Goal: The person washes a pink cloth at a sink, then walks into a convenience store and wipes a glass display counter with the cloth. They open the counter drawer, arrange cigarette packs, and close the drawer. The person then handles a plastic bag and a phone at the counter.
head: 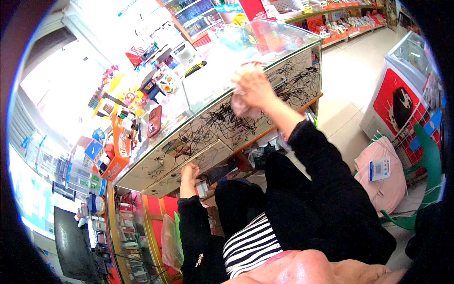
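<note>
My right hand (256, 87) holds a crumpled pale pink cloth (244, 106) at the front upper edge of a glass-topped counter (216, 97). Part of the cloth hangs down over a cream drawer front (234, 122) covered in black scribbles, and the hand looks slightly blurred. Lower and to the left, my left hand (190, 173) is curled against the face of another drawer (202, 158). Whether its fingers grip the drawer cannot be made out. A metal handle (280, 83) shows just right of my right hand.
On the counter lie a dark red phone-like case (154, 121) and an orange box (118, 152) of small goods. A pink bag (379, 174) hangs on a green chair (427, 170) at right, near a red-and-white cabinet (386, 99). Stocked shelves (354, 26) stand beyond the tiled floor (342, 106).
</note>
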Demonstrator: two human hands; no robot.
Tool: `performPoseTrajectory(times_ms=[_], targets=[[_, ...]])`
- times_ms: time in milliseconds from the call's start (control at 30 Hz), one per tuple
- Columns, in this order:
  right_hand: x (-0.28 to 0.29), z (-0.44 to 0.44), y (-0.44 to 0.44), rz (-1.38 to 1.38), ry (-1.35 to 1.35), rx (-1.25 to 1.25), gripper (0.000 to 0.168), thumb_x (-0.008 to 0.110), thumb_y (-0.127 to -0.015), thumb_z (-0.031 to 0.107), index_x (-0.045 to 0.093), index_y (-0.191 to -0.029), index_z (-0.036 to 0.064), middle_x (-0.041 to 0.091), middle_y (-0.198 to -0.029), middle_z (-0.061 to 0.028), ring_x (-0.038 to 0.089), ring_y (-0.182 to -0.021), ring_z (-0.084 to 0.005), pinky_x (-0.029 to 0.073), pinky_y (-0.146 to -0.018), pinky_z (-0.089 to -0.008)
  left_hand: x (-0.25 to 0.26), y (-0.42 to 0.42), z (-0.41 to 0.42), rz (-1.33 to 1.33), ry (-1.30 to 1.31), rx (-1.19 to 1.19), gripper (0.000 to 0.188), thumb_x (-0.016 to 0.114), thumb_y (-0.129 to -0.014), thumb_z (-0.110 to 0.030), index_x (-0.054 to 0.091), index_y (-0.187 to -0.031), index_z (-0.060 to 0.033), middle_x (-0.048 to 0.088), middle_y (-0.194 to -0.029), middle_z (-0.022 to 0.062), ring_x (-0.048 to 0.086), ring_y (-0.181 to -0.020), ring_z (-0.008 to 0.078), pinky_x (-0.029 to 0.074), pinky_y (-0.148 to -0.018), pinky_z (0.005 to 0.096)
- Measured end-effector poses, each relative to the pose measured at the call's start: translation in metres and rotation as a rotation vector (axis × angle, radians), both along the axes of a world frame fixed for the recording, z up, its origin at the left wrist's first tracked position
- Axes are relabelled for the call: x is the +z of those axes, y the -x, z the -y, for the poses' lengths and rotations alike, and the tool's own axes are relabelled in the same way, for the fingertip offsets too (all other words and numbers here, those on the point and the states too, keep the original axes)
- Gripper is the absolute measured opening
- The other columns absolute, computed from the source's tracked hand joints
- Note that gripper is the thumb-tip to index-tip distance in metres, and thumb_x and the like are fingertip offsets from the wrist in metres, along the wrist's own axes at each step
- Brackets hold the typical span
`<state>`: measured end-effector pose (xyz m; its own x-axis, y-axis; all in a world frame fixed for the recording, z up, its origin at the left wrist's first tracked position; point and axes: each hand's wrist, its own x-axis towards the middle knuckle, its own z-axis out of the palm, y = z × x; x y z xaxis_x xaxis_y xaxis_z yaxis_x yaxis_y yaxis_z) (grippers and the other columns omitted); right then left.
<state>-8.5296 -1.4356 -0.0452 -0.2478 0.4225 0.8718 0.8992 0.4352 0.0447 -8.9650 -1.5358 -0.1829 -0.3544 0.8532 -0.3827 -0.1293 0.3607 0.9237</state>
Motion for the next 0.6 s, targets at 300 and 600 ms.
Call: performPoseTrajectory(times_ms=[300,600], targets=[[0.027,-0.017,-0.126,-0.235,0.430,0.007,0.045,0.044,-0.093,0.045,0.053,-0.129,0.018,0.053,-0.130,-0.0120,0.045,-0.128,-0.0284,0.021,-0.113,-0.0440,0.072,-0.068,0.025,-0.138,0.126,-0.333,0.060,0.066,-0.087,-0.015,0.039,-0.138,-0.0002,0.051,-0.130,0.0157,0.054,-0.117,0.0300,0.046,-0.097,0.0437],[0.065,0.105,-0.052,-2.026,1.025,2.163,0.051,0.045,-0.100,0.044,0.048,-0.124,0.000,0.059,-0.095,-0.0058,0.061,-0.080,-0.0081,0.051,-0.062,-0.0108,0.187,-0.211,0.089,0.275,-0.451,-0.524,0.045,0.047,-0.100,-0.035,0.047,-0.130,-0.0012,0.055,-0.127,0.0156,0.056,-0.115,0.0285,0.045,-0.100,0.0417]])
